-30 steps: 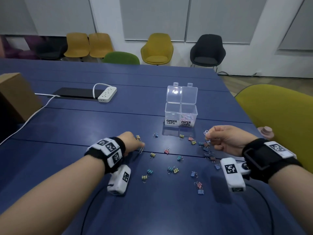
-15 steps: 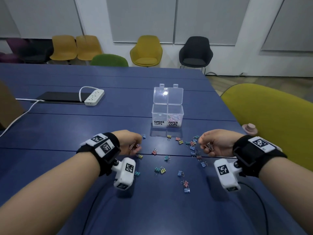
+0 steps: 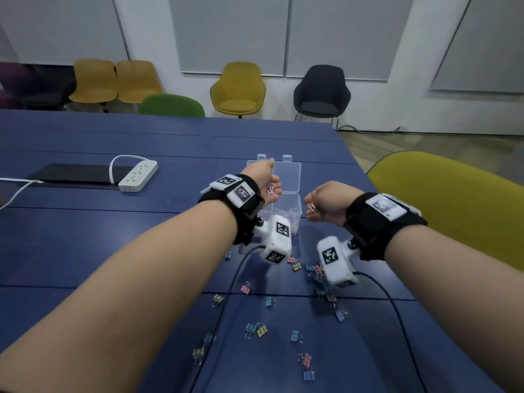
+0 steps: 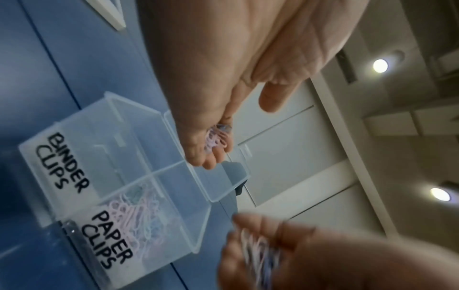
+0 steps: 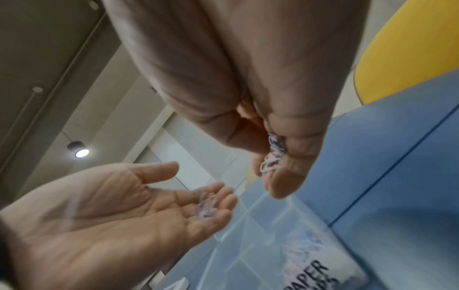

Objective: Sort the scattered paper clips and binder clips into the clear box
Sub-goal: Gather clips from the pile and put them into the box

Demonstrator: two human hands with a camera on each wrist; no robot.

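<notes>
Paper clips point(image 3: 271, 189) are being cupped on the left hand's point(image 3: 262, 177) relaxed fingers above the box point(image 3: 289, 207); more are being pinched in the right hand point(image 3: 329, 201). Light, slippery, tangle-prone wire is judged best pinched in bunches.

Clear box point(image 3: 295, 177) half hidden behind left hand point(image 3: 265, 177); right hand's paper clips point(image 4: 258, 253) blurred.

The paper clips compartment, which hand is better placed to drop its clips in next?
Left. The left hand hangs over the clear box, palm opening, paper clips on its fingers. The right hand grips its clips beside the box, not above.
</notes>
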